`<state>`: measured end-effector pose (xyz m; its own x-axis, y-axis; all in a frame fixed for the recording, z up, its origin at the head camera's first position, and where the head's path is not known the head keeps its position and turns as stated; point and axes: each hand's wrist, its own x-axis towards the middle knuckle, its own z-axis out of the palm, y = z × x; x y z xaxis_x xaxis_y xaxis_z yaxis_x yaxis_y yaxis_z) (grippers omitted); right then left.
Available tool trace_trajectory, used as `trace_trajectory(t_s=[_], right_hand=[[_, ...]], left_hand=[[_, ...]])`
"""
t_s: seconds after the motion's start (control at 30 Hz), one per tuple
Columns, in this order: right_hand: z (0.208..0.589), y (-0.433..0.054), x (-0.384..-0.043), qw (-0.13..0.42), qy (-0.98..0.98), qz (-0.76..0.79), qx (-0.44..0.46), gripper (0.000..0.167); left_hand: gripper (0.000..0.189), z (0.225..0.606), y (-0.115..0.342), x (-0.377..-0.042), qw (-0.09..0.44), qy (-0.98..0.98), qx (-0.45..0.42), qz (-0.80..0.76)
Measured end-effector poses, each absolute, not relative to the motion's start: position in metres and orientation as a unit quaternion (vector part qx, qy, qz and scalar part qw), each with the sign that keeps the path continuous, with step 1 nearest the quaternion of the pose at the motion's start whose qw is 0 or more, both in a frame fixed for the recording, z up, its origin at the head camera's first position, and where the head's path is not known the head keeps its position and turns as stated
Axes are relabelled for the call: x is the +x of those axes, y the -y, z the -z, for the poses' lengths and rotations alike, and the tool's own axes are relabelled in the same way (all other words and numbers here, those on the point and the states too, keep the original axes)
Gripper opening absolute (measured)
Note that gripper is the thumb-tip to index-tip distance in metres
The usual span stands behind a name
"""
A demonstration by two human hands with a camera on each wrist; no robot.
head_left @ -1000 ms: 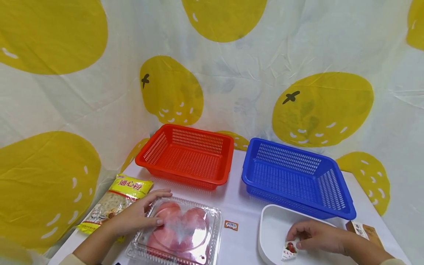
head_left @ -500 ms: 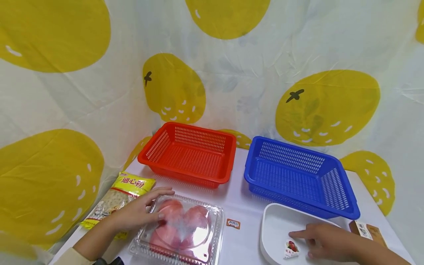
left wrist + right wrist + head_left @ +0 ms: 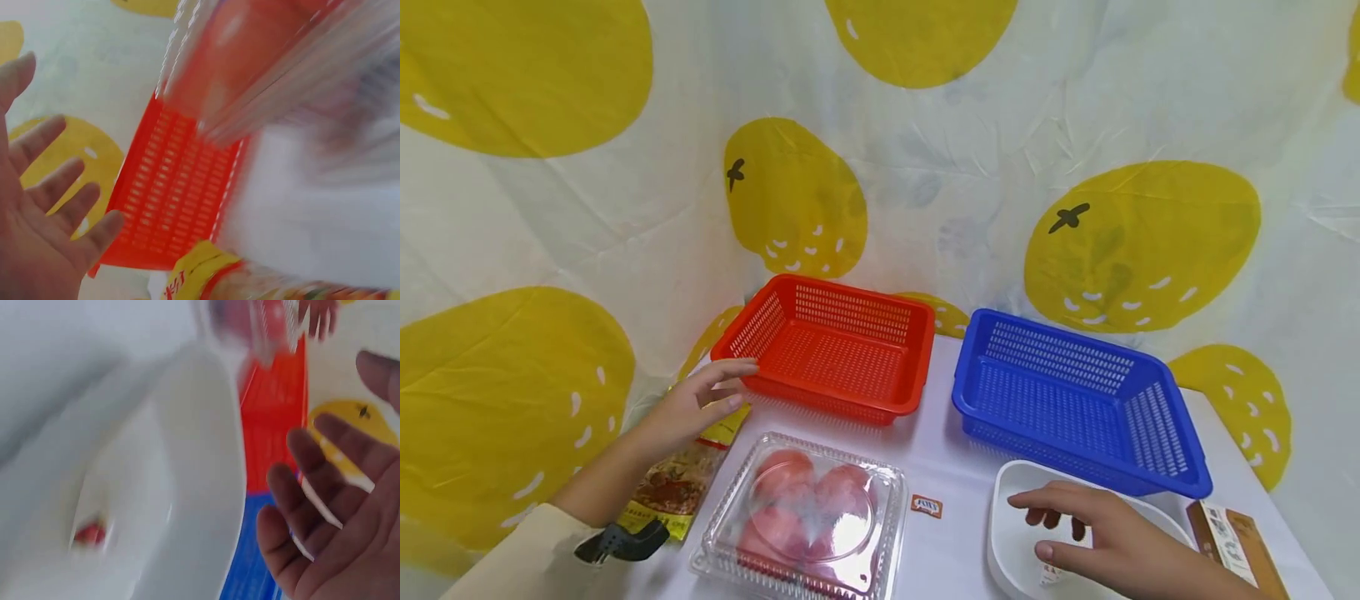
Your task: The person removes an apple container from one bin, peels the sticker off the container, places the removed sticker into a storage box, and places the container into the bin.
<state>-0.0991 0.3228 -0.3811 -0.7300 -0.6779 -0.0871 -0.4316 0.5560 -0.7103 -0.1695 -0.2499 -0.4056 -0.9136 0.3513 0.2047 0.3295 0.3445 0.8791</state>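
Note:
My left hand [image 3: 703, 404] is raised with relaxed fingers near the front left corner of the red basket [image 3: 820, 404], holding nothing. Beneath its forearm lies a yellow-edged food bag [image 3: 681, 479], partly covered. To its right sits a clear plastic clamshell box [image 3: 880, 533] with several round red fruits [image 3: 782, 475] inside. My right hand [image 3: 1093, 533] hovers over the white bin [image 3: 1003, 533], fingers loosely spread and nothing in them. A small white triangular packet with a red fruit picture [image 3: 90, 532] rests on the bin's bottom; the hand hides most of it in the head view.
Behind the white bin stands a blue basket [image 3: 1045, 408]. A small orange-brown packet [image 3: 927, 506] lies between the clamshell and the bin. At the right edge is a brown and white box [image 3: 1236, 546]. A fruit-print curtain [image 3: 940, 208] hangs around the table.
My right hand has let go of the triangular packet inside the white bin and risen above it. My left hand has come off the clamshell and moved up and left toward the red basket.

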Motion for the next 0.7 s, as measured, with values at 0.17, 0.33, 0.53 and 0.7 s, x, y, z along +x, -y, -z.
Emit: trace_trajectory(t_s=[0.17,0.33,0.53,0.7], right_hand=[[0.378,-0.284,-0.092,0.178,-0.873,0.365,-0.271,0.043],[0.386,-0.243,-0.084,0.173,-0.861,0.428,-0.214,0.050],[0.407,-0.195,-0.076,0.174,-0.807,0.544,-0.149,0.064],[0.426,-0.163,-0.075,0.147,-0.771,0.608,-0.119,0.072]], left_hand=[[0.048,0.405,0.256,-0.185,-0.024,-0.822,0.159,-0.547],[0.055,0.408,0.266,-0.202,-0.062,-0.840,0.084,-0.532],[0.064,0.414,0.277,-0.219,-0.061,-0.844,0.004,-0.533],[0.066,0.427,0.282,-0.232,-0.037,-0.824,0.002,-0.566]])
